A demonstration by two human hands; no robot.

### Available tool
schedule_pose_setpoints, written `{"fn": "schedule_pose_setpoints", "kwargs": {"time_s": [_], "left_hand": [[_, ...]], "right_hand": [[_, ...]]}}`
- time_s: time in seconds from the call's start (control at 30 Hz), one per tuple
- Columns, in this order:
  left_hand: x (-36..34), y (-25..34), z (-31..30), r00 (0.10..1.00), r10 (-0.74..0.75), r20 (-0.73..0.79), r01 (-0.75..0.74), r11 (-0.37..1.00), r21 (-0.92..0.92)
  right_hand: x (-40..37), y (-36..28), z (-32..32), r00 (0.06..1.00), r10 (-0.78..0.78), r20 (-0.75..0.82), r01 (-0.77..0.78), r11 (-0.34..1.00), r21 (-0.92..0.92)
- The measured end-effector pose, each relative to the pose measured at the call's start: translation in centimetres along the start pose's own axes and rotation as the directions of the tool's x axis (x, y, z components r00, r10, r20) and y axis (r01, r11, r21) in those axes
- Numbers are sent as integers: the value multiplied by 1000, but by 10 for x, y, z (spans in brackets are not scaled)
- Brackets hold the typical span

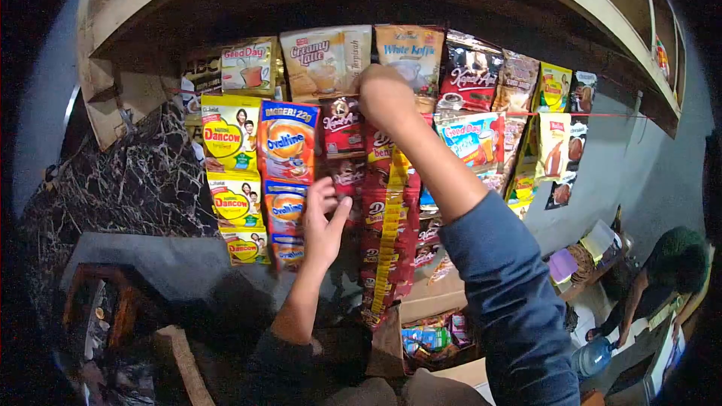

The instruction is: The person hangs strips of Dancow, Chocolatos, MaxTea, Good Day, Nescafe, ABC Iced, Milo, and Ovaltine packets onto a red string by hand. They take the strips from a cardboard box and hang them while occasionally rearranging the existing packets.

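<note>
Red strip (389, 218) is hanging down the middle of the sachet display, running from below the top row to just above a cardboard box (432, 295).

Starting at the far left, we are looking at a dark marble wall (135, 173). Next to it a Dancow strip (229, 131) is hanging in yellow packs, with a Good Day sachet (247, 68) above it. Just right of that, an Ovaltine strip (287, 143) is hanging in orange and blue.

The left hand (325, 222) is reaching up beside the Ovaltine strip. Its fingers are spread and loose and its thumb is out, and they are touching the lower part of a dark strip (342, 126) that is hanging between the Ovaltine strip and the red strip. We are not able to tell whether it is pinching a sachet.

The right hand (383, 94) is raised higher, at the top end of the red strip. It is curled closed with its back towards us, gripping the strip's top as far as we are able to see. Its blue sleeve (504, 286) is crossing the lower right of the display.

Further right, a White Koffie sachet (410, 53) and more coffee packs are hanging along a red string (602, 114). At the far right, another person (669, 278) is bending over a water bottle (594, 357) on the floor.
</note>
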State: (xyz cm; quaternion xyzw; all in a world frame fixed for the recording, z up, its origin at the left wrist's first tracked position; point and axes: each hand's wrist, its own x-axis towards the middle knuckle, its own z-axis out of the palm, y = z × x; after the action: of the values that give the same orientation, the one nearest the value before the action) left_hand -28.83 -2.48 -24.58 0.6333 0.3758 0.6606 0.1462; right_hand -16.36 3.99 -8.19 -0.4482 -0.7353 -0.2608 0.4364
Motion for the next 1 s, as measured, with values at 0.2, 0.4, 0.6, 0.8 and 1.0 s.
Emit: {"fn": "schedule_pose_setpoints", "kwargs": {"time_s": [0.2,0.4,0.6,0.8,1.0], "left_hand": [[11,43,-2,969,-132,208,214,870,-444],[16,61,-5,977,-27,210,131,855,-501],[56,102,-23,978,80,191,54,793,-607],[119,107,-32,967,240,88,-251,955,161],[128,101,-25,854,492,167,-487,646,587]], "right_hand": [[8,15,0,978,-159,132,143,982,127],[10,12,-3,959,-32,281,0,994,111],[8,16,-21,928,-117,353,-16,936,352],[-7,5,-33,954,-121,275,27,945,325],[-25,-9,-32,983,16,-184,68,895,442]]}}
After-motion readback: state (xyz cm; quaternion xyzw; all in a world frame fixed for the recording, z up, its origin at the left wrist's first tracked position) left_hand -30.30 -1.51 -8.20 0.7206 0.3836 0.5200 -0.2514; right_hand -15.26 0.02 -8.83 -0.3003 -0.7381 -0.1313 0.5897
